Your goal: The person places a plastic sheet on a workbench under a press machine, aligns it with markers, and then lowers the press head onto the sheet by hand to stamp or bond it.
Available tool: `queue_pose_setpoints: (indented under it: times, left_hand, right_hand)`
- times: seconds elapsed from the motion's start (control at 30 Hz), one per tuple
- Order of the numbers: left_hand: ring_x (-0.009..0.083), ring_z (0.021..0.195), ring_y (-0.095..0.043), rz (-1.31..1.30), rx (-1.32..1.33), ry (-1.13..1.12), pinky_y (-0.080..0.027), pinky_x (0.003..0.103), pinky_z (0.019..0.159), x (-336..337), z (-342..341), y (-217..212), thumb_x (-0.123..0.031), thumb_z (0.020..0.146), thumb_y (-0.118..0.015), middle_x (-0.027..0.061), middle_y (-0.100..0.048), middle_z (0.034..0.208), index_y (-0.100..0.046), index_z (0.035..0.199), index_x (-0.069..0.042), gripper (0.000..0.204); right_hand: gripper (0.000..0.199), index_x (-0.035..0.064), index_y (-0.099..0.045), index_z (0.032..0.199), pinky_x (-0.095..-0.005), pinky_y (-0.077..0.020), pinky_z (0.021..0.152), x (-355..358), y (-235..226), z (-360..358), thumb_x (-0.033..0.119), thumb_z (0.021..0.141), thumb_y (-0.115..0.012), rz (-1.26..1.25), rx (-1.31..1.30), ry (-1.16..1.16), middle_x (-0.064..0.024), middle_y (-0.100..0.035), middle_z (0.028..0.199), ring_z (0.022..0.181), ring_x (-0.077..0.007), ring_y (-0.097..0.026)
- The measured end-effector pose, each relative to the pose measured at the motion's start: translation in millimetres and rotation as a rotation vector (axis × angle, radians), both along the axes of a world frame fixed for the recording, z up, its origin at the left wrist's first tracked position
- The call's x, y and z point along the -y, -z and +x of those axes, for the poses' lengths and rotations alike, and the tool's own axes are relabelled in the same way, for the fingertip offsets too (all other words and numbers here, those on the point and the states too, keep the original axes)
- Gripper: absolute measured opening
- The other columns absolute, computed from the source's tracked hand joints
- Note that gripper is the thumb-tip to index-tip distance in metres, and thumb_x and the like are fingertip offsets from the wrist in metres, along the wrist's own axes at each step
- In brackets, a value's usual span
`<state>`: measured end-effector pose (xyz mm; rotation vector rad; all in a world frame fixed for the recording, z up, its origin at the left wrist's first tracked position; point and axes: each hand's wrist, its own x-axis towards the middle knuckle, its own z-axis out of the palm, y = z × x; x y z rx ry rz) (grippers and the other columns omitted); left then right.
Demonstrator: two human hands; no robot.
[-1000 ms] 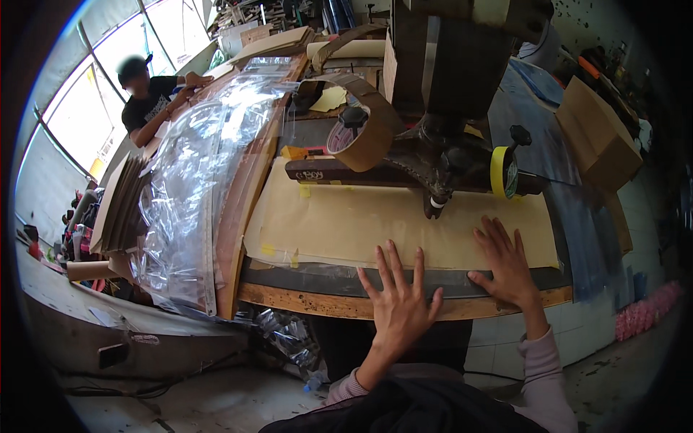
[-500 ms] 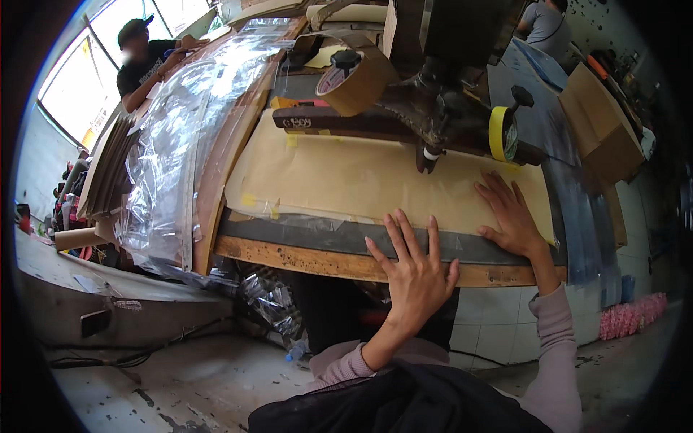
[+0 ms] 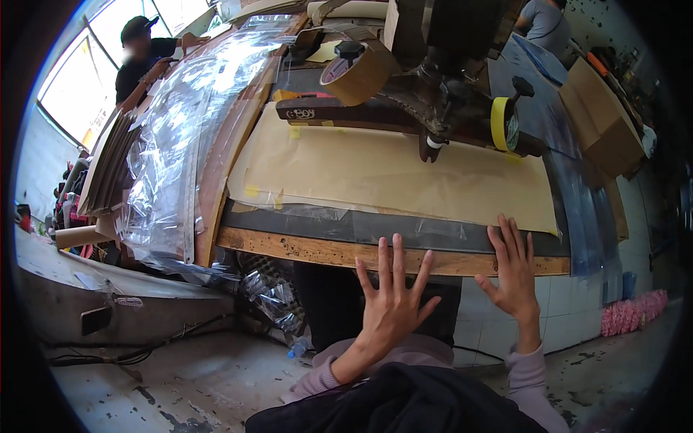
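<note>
A wide sheet of brown paper [image 3: 404, 180] lies on the dark work surface [image 3: 462, 239], with bits of yellow tape along its edges. My left hand [image 3: 393, 292] is open, fingers spread, its fingertips near the wooden front edge [image 3: 317, 250] of the table. On the right, my open right hand [image 3: 514, 270] overlaps that edge, with its fingertips by the sheet's lower right border. Neither hand holds anything. Above the sheet, a dark machine arm [image 3: 433, 108] carries a crossbar [image 3: 346, 117]. A brown tape roll [image 3: 361, 76] and a yellow tape roll [image 3: 499, 124] hang on it.
Clear plastic sheets [image 3: 173, 144] cover the table at left, where another person [image 3: 141, 61] works. A second person [image 3: 545, 29] is at the back right. Bluish plastic film [image 3: 577, 209] hangs at right, below a cardboard box [image 3: 603, 119]. Cables [image 3: 144, 352] run low at left.
Both hands have drawn back toward me. The right has slid off the paper to the table's front edge, and the left has moved lower. The person at left has shifted their arms.
</note>
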<state>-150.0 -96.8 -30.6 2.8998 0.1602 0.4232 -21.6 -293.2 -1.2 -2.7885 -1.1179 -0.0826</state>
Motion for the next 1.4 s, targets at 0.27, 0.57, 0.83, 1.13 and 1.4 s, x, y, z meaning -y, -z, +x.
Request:
queue_pose_setpoints:
  times: [0.27,0.57,0.83,1.13,1.4]
  left_hand:
    - [0.0439,0.138,-0.016,-0.014,-0.052,0.153,-0.003,0.074,0.098,-39,-21,-15,-0.055,0.08,-0.058,0.0255,-0.02,0.148,-0.041,0.139,-0.021,0.07]
    - [0.0402,0.11,-0.056,-1.21,0.318,1.146,-0.017,0.055,0.107,-27,-10,-125,-0.054,0.095,-0.016,0.0332,-0.058,0.11,-0.065,0.105,0.006,0.078]
    - [0.0356,0.111,-0.054,-2.066,0.017,1.28,-0.017,0.053,0.109,8,-23,-120,-0.029,0.096,-0.044,0.0282,-0.054,0.117,-0.058,0.111,0.009,0.043]
    - [0.0168,0.088,-0.053,-1.898,0.813,1.045,-0.028,0.049,0.099,-13,-13,-127,-0.024,0.087,-0.056,0.0012,-0.055,0.078,-0.063,0.08,-0.011,0.016]
    - [0.0289,0.111,-0.057,-0.588,0.285,0.215,-0.037,0.046,0.099,-83,24,-64,-0.036,0.085,-0.06,0.0153,-0.062,0.113,-0.063,0.112,-0.004,0.042]
  right_hand:
    - [0.085,0.0155,-0.032,0.142,-0.0645,-0.008,0.107,-12,15,-62,0.073,0.08,-0.037,0.032,0.069,0.195,-0.0135,-0.024,0.15,0.138,-0.0339,-0.021]
    - [0.084,0.0155,-0.032,0.143,-0.0669,-0.0034,0.106,-34,29,-70,0.072,0.081,-0.035,0.042,0.149,0.261,-0.0143,-0.024,0.15,0.138,-0.0344,-0.021]
    - [0.08,0.0158,-0.032,0.142,-0.0678,-0.0043,0.105,-36,30,-72,0.069,0.083,-0.035,0.042,0.199,0.319,-0.0134,-0.023,0.15,0.139,-0.0343,-0.02]
    - [0.078,0.0163,-0.033,0.142,-0.0731,-0.0047,0.1,-56,24,-65,0.068,0.084,-0.035,0.018,0.185,0.349,-0.0134,-0.025,0.149,0.138,-0.0339,-0.022]
    - [0.08,0.0157,-0.039,0.139,-0.0741,-0.0064,0.099,-57,18,-33,0.071,0.082,-0.034,0.053,0.221,0.244,-0.0135,-0.031,0.146,0.136,-0.0336,-0.026]
